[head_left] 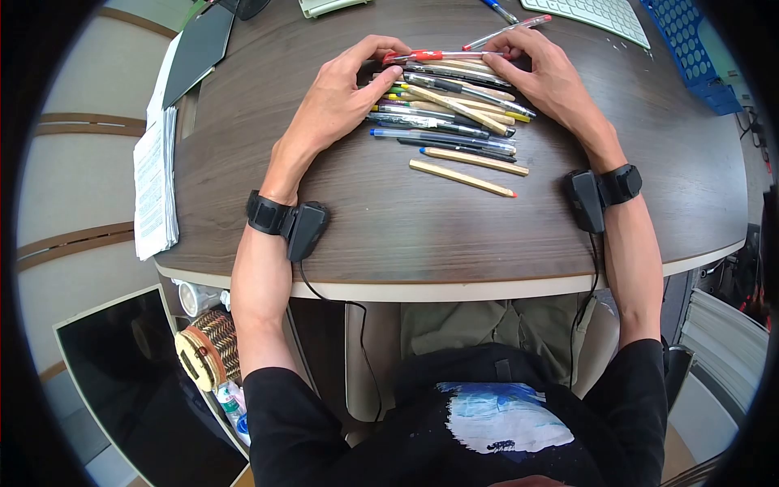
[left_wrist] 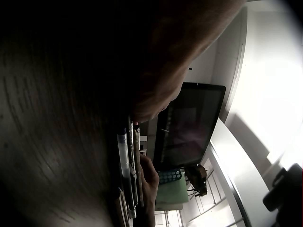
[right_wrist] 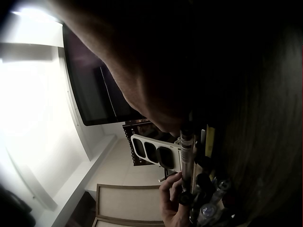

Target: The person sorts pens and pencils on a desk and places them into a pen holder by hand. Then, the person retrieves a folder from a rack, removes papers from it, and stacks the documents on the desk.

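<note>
A red gel pen (head_left: 438,56) lies crosswise at the far side of a heap of pens and pencils. My left hand (head_left: 337,96) pinches its red-capped left end between thumb and fingers. At the clear right end, the thumb and fingers of my right hand (head_left: 542,73) hold it. Just below lie black pens (head_left: 471,88), a blue pen (head_left: 438,140) and several wooden pencils, one of them slanting across the others. Nearest the body are a blue-tipped pencil (head_left: 479,161) and a red-tipped pencil (head_left: 462,178), roughly parallel. In the right wrist view, the left fingers (right_wrist: 171,194) appear beyond the pens.
Behind the right hand lie another red pen (head_left: 507,32) and a blue pen (head_left: 499,10), near a white keyboard (head_left: 588,18). A blue perforated basket (head_left: 690,53) stands at the right. Stacked papers (head_left: 156,183) sit along the left edge. A monitor (left_wrist: 191,125) rises behind the desk.
</note>
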{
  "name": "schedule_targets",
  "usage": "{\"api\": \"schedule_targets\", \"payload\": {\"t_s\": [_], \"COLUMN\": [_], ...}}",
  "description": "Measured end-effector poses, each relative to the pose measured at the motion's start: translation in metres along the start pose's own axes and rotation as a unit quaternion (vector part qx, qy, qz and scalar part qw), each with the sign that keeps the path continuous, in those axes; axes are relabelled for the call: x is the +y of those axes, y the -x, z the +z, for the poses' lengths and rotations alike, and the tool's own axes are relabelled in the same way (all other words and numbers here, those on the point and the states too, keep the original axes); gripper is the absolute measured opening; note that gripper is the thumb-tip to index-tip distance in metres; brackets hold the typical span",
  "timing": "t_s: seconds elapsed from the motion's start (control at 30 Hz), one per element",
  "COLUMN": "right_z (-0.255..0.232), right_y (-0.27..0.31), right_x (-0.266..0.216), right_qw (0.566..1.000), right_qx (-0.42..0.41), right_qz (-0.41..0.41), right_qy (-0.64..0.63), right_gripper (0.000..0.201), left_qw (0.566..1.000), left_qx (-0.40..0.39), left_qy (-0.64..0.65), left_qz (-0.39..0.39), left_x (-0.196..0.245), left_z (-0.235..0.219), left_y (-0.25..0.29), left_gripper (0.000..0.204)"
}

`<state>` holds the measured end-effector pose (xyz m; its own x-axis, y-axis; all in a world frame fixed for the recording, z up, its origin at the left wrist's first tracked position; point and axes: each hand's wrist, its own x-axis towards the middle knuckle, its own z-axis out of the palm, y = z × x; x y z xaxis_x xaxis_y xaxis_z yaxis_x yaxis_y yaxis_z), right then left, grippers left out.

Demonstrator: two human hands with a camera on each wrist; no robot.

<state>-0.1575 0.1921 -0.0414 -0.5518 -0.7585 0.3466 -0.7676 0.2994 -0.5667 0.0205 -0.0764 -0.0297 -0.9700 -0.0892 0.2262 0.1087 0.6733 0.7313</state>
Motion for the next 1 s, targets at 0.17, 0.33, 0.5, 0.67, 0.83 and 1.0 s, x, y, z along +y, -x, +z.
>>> {"api": "schedule_targets", "payload": {"t_s": [0.17,0.33,0.5,0.67,0.83,1.0], "right_z": [0.0013,0.0015,0.0017,0.0037,0.0007,-0.0009], "right_y": [-0.0007,-0.0002,-0.0002,-0.0002,-0.0002,0.0008], "right_x": [0.0031,0.0025,0.0036,0.0071,0.0032,0.0027], "right_qw": [1.0,1.0,1.0,1.0,1.0,0.999], "right_qx": [0.003,0.003,0.004,0.01,0.004,-0.006], "right_qz": [-0.005,-0.002,-0.004,-0.021,-0.026,-0.01], "right_qy": [0.0,-0.002,0.007,0.014,0.005,0.039], "right_gripper": [0.035,0.036,0.036,0.034,0.033,0.034], "left_qw": [1.0,1.0,1.0,1.0,1.0,0.999], "left_qx": [0.002,-0.001,-0.001,-0.001,0.0,0.01], "left_qy": [-0.007,-0.006,-0.009,-0.014,-0.015,-0.034], "left_qz": [0.007,0.002,0.005,0.003,0.009,0.03], "left_x": [-0.0015,-0.0007,-0.0013,-0.0015,-0.0023,-0.0079], "left_z": [0.0002,-0.0005,-0.0002,0.0,0.0,0.0017], "left_y": [-0.0004,-0.0002,-0.0002,-0.0003,0.0,-0.0006], "left_gripper": [0.033,0.034,0.033,0.033,0.033,0.032]}}
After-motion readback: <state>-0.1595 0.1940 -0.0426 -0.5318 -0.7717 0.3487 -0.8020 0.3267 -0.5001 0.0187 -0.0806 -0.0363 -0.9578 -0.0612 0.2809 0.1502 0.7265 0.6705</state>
